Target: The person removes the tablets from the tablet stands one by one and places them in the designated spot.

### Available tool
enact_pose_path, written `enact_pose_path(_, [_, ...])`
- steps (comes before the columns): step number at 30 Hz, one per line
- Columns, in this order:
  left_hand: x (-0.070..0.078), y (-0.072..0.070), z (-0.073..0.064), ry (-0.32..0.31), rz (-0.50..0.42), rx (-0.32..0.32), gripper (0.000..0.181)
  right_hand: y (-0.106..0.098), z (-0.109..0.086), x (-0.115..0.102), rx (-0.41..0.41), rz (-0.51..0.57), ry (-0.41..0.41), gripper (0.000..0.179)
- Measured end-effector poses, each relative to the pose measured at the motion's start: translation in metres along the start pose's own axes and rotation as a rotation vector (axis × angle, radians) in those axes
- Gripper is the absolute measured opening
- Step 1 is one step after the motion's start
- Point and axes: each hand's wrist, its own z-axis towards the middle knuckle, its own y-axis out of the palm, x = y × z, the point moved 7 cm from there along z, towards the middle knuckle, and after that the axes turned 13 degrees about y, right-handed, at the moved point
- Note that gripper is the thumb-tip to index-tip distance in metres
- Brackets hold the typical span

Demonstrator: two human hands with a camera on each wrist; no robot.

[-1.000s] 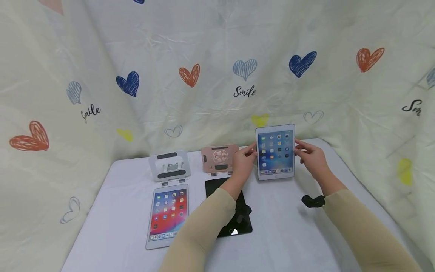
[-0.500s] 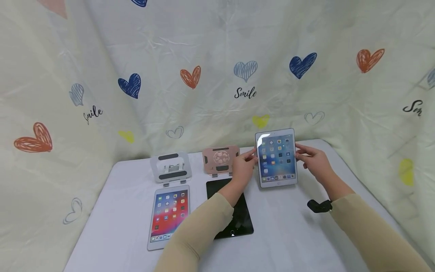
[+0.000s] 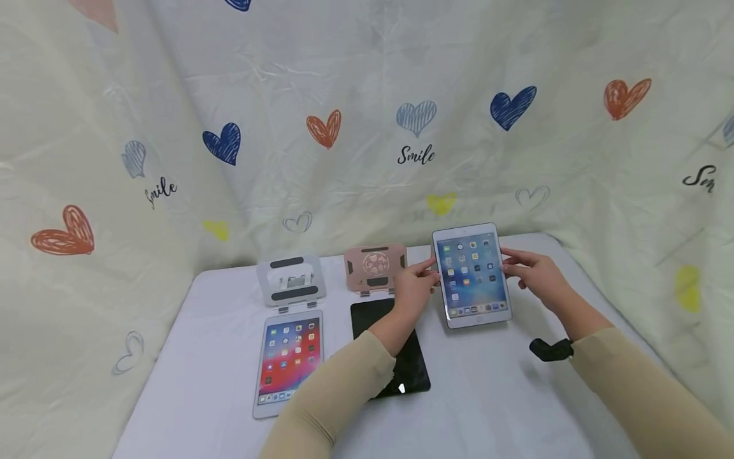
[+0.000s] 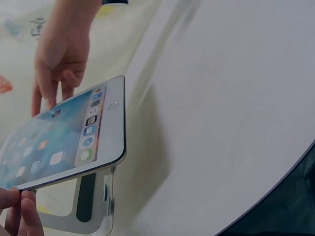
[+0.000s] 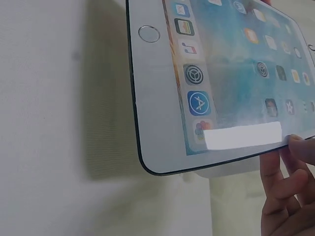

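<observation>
A white tablet [image 3: 473, 274] with a lit blue screen of icons is held at its two long sides, tilted back. My left hand [image 3: 414, 290] pinches its left edge, thumb and fingertips showing in the left wrist view's lower corner. My right hand [image 3: 536, 277] holds the opposite edge; in the right wrist view the thumb [image 5: 301, 147] lies at the rim with fingers bent below. Behind the tablet, a pale stand with a dark pad [image 4: 86, 196] shows in the left wrist view; the tablet hides most of it, and I cannot tell whether they touch.
On the white table [image 3: 195, 357], a white tablet with a red-blue screen [image 3: 289, 363] lies in front of a grey stand [image 3: 291, 280]. A black tablet [image 3: 410, 363] lies before a pink stand [image 3: 375, 264], partly under my left arm. A heart-printed curtain [image 3: 355, 178] hangs behind.
The held tablet has come lower and nearer, slightly to the right, and now leans to the left at its top. Both hands have moved along with it, keeping hold of its edges.
</observation>
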Motion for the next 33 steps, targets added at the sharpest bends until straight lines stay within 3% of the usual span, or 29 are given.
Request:
enact_pose_path(6, [-0.002,-0.002,-0.007,-0.017,0.009,-0.015,0.037,0.003,-0.003,0.0,-0.044,-0.011,0.01,0.057])
enact_pose_path(25, [-0.026,0.007,-0.041,-0.186,-0.045,0.011,0.032,0.013,-0.018,0.028,-0.196,-0.017,0.065,0.058])
enact_pose_path(33, [-0.036,0.01,-0.049,-0.229,-0.056,0.02,0.033,0.019,-0.021,0.042,-0.249,-0.001,0.119,0.061])
